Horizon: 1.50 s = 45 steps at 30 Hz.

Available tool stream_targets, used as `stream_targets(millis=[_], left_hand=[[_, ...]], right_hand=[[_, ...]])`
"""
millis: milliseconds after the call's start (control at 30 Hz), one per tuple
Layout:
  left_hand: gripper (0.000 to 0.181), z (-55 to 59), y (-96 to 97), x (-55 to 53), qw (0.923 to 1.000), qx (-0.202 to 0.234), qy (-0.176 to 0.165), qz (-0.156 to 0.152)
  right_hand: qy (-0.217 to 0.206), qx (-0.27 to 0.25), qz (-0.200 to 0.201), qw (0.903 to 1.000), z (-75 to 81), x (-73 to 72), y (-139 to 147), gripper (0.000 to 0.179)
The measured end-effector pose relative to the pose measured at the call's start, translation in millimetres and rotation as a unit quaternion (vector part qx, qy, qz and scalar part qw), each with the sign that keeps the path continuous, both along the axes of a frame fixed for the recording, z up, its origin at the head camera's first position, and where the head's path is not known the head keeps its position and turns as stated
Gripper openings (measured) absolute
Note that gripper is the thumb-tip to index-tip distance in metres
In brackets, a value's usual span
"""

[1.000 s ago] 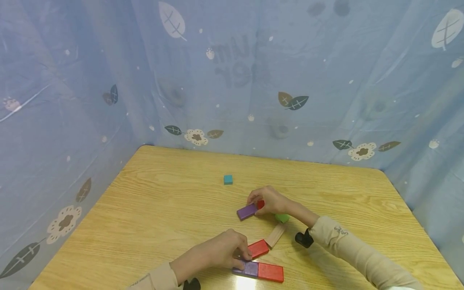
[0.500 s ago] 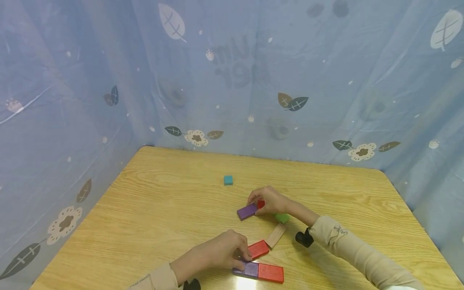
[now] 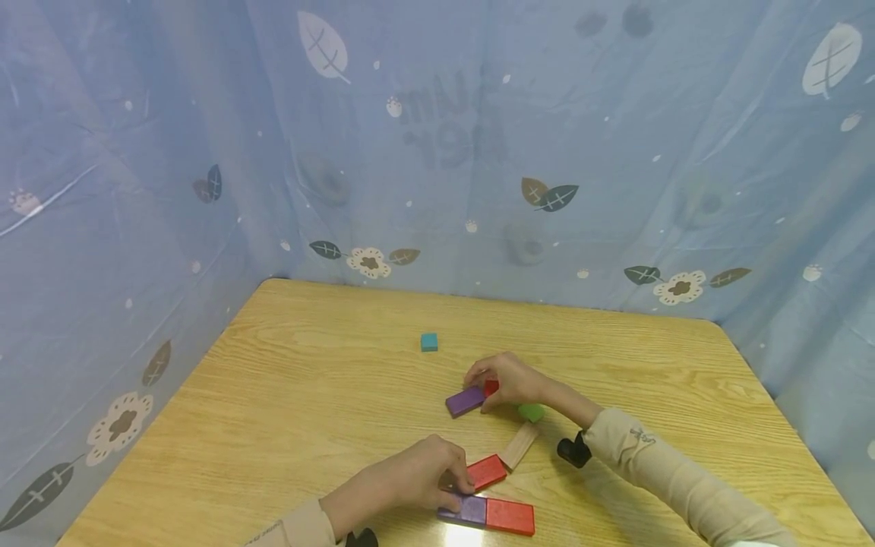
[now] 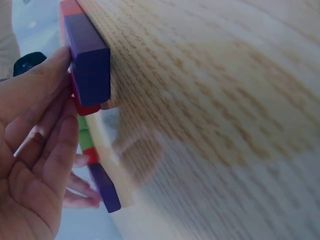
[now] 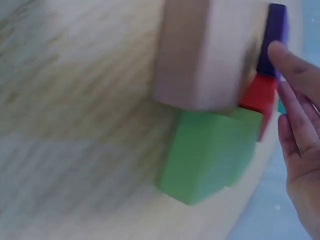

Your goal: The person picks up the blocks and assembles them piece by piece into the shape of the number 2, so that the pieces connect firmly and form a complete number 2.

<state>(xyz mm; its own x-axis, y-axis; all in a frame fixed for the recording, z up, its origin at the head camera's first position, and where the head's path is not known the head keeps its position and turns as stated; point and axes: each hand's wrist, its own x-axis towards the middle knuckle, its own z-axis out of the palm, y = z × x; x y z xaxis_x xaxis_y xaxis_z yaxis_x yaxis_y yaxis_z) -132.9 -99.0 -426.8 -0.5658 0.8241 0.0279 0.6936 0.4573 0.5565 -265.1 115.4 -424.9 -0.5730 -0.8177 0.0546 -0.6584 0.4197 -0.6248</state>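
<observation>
In the head view my left hand (image 3: 424, 475) holds the near purple block (image 3: 472, 510) with thumb and curled fingers. That block lies end to end with a red block (image 3: 510, 517). Just behind, a second red block (image 3: 487, 472) slants toward a plain wooden block (image 3: 518, 447). My right hand (image 3: 511, 380) grips the far purple block (image 3: 463, 403) where it meets a small red block (image 3: 491, 387), partly hidden by the hand. In the right wrist view the thumb rests on the purple block (image 5: 274, 35), while green blocks (image 5: 200, 155) adjoin the wooden one.
A small turquoise block (image 3: 428, 343) stands alone farther back on the wooden table (image 3: 307, 380). A blue patterned curtain (image 3: 437, 152) encloses the back and sides. Black wrist cameras (image 3: 573, 450) are strapped at the cuffs.
</observation>
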Motion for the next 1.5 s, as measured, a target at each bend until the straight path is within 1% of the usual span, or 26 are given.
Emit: stream_targets(millis=[67,100,167,200,233,300,367,400,467,567,600,667,700,733,800,933,1067,1133,1233,1300,1367,1467,1500], left_hand=[[0.020,0.1,-0.5,0.1,1.0000,0.000,0.003,-0.001],[0.020,0.1,-0.8,0.2,1.0000,0.001,0.003,-0.001],[0.020,0.5,-1.6,0.3,1.0000,0.001,0.004,-0.001],[0.020,0.6,-1.9,0.4,1.0000,0.001,0.005,-0.001],[0.020,0.6,-2.2,0.4,1.0000,0.000,0.007,-0.001],[0.020,0.7,-2.4,0.6,1.0000,0.000,0.008,-0.001],[0.020,0.6,-2.1,0.8,0.9999,0.001,0.012,-0.003],[0.020,0.6,-1.7,0.9,0.9999,0.000,0.014,-0.005],[0.020,0.7,-0.9,1.0,0.9999,0.000,0.014,-0.007],[0.020,1.0,-0.3,1.1,0.9999,-0.002,0.013,-0.006],[0.020,1.0,-0.3,0.9,0.9999,-0.004,0.012,-0.006],[0.020,0.7,-0.8,0.2,0.9999,-0.008,0.010,-0.004],[0.020,0.7,-1.0,-0.1,0.9999,-0.010,0.009,-0.004],[0.020,0.3,-1.3,-0.6,0.9999,-0.012,0.009,-0.004],[0.020,-0.2,-1.6,-1.2,0.9998,-0.012,0.012,-0.005],[0.021,-1.3,-1.1,-1.6,0.9997,-0.005,0.020,-0.012],[0.020,-1.2,-0.6,-1.4,0.9994,-0.003,0.030,-0.016],[0.020,-0.5,-0.7,-1.0,0.9992,-0.003,0.037,-0.016],[0.020,0.2,-0.8,-0.9,0.9989,0.000,0.043,-0.017],[0.019,0.1,-0.7,-1.1,0.9985,0.002,0.051,-0.019],[0.019,-1.2,-0.2,-1.8,0.9983,0.003,0.054,-0.022],[0.019,-3.0,0.4,-2.1,0.9981,-0.003,0.057,-0.022],[0.019,-3.3,0.4,-2.0,0.9982,-0.005,0.056,-0.021]], right_hand=[[-0.039,-0.007,0.004,0.9992,8.0,-1.3,0.6,0.047],[-0.066,-0.018,0.009,0.9976,13.2,-2.6,1.0,0.049],[-0.124,-0.061,0.019,0.9902,24.2,-7.7,1.8,0.051],[-0.156,-0.091,0.025,0.9833,29.6,-10.8,2.1,0.052],[-0.190,-0.123,0.028,0.9736,34.4,-14.4,2.1,0.053],[-0.248,-0.191,0.026,0.9495,40.4,-23.6,1.9,0.050],[-0.284,-0.249,0.012,0.9259,43.0,-32.8,0.6,0.045],[-0.295,-0.273,0.003,0.9157,43.0,-37.2,-0.5,0.042],[-0.306,-0.311,-0.012,0.8998,41.2,-46.3,-3.3,0.036],[-0.324,-0.354,-0.029,0.8768,37.4,-57.4,-9.9,0.035],[-0.330,-0.364,-0.033,0.8701,35.7,-61.0,-12.4,0.036],[-0.339,-0.374,-0.041,0.8621,33.0,-67.7,-18.5,0.035],[-0.341,-0.374,-0.046,0.8612,31.5,-71.3,-22.0,0.034],[-0.342,-0.370,-0.050,0.8625,30.1,-74.6,-25.7,0.034],[-0.336,-0.356,-0.057,0.8703,27.2,-80.7,-33.1,0.036],[-0.325,-0.331,-0.077,0.8826,20.7,-89.7,-45.2,0.042],[-0.320,-0.312,-0.092,0.8899,13.6,-94.7,-54.3,0.044],[-0.320,-0.306,-0.092,0.8920,11.1,-95.7,-59.8,0.046],[-0.327,-0.304,-0.095,0.8898,9.4,-95.7,-68.5,0.047],[-0.327,-0.303,-0.105,0.8890,9.0,-94.7,-73.5,0.047],[-0.317,-0.296,-0.122,0.8928,7.7,-93.3,-76.6,0.045],[-0.294,-0.274,-0.144,0.9044,5.0,-90.6,-80.0,0.043],[-0.289,-0.269,-0.152,0.9062,3.7,-89.9,-81.0,0.043]])
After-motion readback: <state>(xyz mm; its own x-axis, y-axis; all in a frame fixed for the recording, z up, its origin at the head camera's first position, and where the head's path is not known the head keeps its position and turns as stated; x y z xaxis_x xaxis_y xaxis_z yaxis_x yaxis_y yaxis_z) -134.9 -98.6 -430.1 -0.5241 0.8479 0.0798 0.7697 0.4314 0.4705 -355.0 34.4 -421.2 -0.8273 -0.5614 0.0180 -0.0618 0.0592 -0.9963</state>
